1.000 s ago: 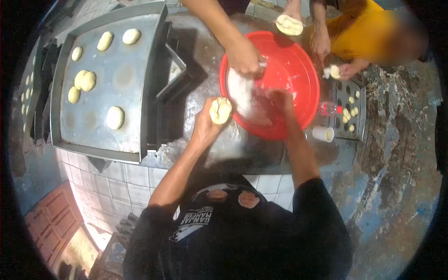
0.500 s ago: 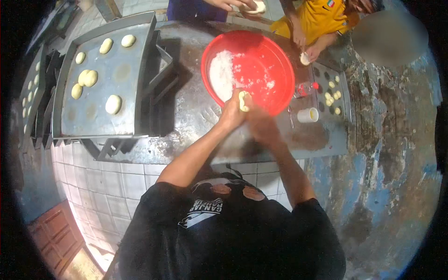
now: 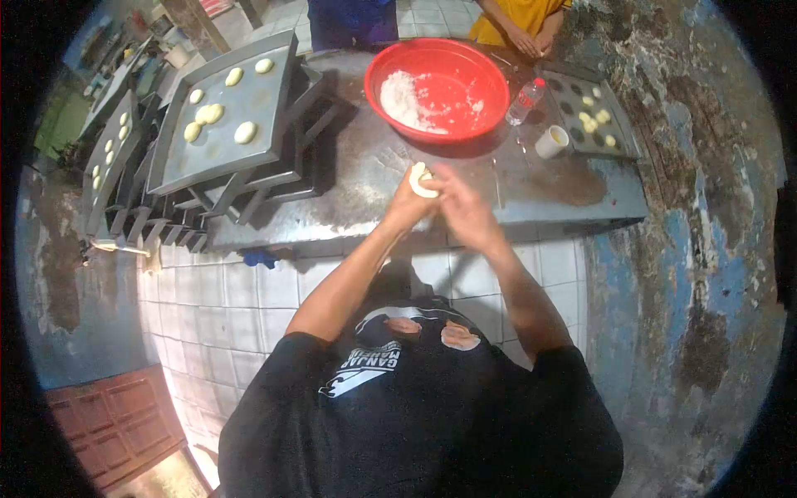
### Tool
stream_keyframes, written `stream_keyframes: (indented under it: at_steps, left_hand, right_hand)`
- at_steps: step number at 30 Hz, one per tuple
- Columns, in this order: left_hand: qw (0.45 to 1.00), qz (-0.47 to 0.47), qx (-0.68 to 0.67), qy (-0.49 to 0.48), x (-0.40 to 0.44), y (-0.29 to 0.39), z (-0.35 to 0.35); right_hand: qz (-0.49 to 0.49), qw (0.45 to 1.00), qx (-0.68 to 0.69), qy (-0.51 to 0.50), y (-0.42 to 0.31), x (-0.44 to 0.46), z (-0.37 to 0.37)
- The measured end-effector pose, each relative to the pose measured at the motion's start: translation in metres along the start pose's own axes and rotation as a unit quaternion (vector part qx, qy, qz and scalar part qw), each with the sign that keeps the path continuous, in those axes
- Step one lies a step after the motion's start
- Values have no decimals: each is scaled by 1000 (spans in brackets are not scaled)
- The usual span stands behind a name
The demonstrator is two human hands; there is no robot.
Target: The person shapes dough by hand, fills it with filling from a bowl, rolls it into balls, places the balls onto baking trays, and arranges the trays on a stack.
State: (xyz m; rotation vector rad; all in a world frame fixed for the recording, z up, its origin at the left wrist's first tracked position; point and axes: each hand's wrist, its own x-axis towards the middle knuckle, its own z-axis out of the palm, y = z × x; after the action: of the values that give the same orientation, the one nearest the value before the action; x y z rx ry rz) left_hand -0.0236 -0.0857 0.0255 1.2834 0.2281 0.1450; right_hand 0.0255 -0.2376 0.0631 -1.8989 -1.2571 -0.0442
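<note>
A pale piece of dough (image 3: 421,182), curved round a hollow, sits in my left hand (image 3: 403,204), whose fingers are wrapped around it. Close against the dough's right side is my right hand (image 3: 467,212), with blurred, stretched-out fingers; whether they touch the dough is unclear. Both hands are over the near part of the metal-topped table (image 3: 349,187). Just beyond them stands a red basin (image 3: 461,91) with a heap of white crumbly filling (image 3: 404,101) on its left side.
At left, a raised metal tray (image 3: 212,153) bears several dough balls (image 3: 245,133). More trays stand beneath and beside it. To the right are a clear bottle (image 3: 525,103), a white cup (image 3: 551,142) and a dark molded tray (image 3: 581,137) with small dough pieces. Two people stand across the table.
My view has shifted, so the basin and trays appear farther off. Both hands have drawn back from the basin's rim toward me, the dough still in my left hand.
</note>
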Motion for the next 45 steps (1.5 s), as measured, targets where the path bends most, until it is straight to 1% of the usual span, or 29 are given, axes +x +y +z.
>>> stream_keyframes:
  at_steps: [2, 3, 7, 8, 9, 10, 11, 13, 14, 15, 18, 19, 20, 21, 23, 24, 25, 26, 27, 28, 31, 32, 33, 37, 38, 41, 43, 44, 45]
  left_hand:
    - [998, -54, -10, -18, -21, 12, 5]
    - [993, -108, -27, -34, -29, 16, 7]
    - [990, -99, -102, -4, -59, 21, 30]
    - [998, -16, -67, 5, -65, 24, 34]
    - [998, -19, -62, 6, -73, 25, 38]
    - [998, 7, -43, 54, -82, 38, 47]
    - [994, 34, -24, 104, -89, 46, 48]
    - [988, 63, 95, 101, -92, 39, 23]
    - [983, 100, 131, 84, -96, 40, 13]
    - [974, 107, 177, 87, -108, 37, 2]
    - [948, 92, 295, 73, -143, 69, -24]
    - [947, 73, 312, 35, -148, 68, -42]
    - [943, 55, 328, -3, -153, 67, -61]
    - [943, 50, 328, 8, -160, 68, -76]
    - [952, -16, 281, 122, -173, 82, -96]
    - [970, -66, 156, 177, -176, 84, -100]
    - [969, -64, 146, 190, -179, 88, -105]
    - [981, -26, 58, 182, -181, 90, -111]
    - [985, 16, -29, 171, -183, 93, -118]
    - [981, -35, -128, 141, -190, 109, -114]
    - [975, 16, -194, 111, -195, 105, -143]
    - [972, 25, -205, 115, -192, 99, -159]
    - [979, 67, -90, 169, -188, 89, -178]
    - [940, 191, 119, 256, -188, 112, -248]
    - [967, 136, -10, 214, -187, 116, -274]
    - [939, 215, -101, 250, -191, 117, -334]
    - [937, 203, -101, 266, -215, 123, -375]
    - [938, 190, -82, 277, -225, 108, -405]
    - [940, 166, -45, 294, -244, 105, -429]
  right_hand:
    - [148, 972, 133, 127, -10, -15, -11]
    - [143, 972, 135, 128, -17, -20, -9]
    - [115, 978, 85, 154, -38, -43, 5]
    - [171, 964, 107, 174, -43, -45, 10]
    - [227, 946, 131, 191, -48, -47, 17]
    - [234, 917, 249, 203, -57, -43, 20]
    - [231, 917, 257, 200, -58, -41, 25]
    - [267, 812, 449, 260, -57, -35, 42]
    - [249, 756, 555, 242, -61, -31, 41]
    - [257, 740, 607, 133, -42, -31, 45]
    - [206, 856, 474, -40, -64, -10, 39]
    - [204, 851, 481, -48, -81, -3, 40]
    - [82, 941, 322, -59, -104, 7, 41]
    - [-48, 986, 147, -66, -125, 16, 43]
    - [-27, 968, 245, -54, -147, 30, 58]
    - [2, 954, 295, 47, -149, 35, 73]
    - [31, 929, 340, 145, -150, 39, 91]
    - [-49, 960, 192, 198, -149, 42, 109]
    - [-55, 963, 192, 182, -155, 37, 128]
    - [-71, 971, 156, 169, -172, 33, 143]
    - [-13, 979, 153, 133, -188, 43, 190]
    - [109, 910, 393, 71, -195, 56, 196]
    - [228, 769, 597, 4, -203, 68, 202]
    - [328, 718, 608, -89, -247, 125, 240]
    - [333, 727, 579, -159, -241, 148, 244]
    - [268, 782, 466, -316, -236, 239, 266]
    - [157, 918, 230, -282, -229, 307, 293]
    - [78, 951, 194, -228, -207, 338, 316]
    - [76, 950, 187, -237, -192, 361, 339]
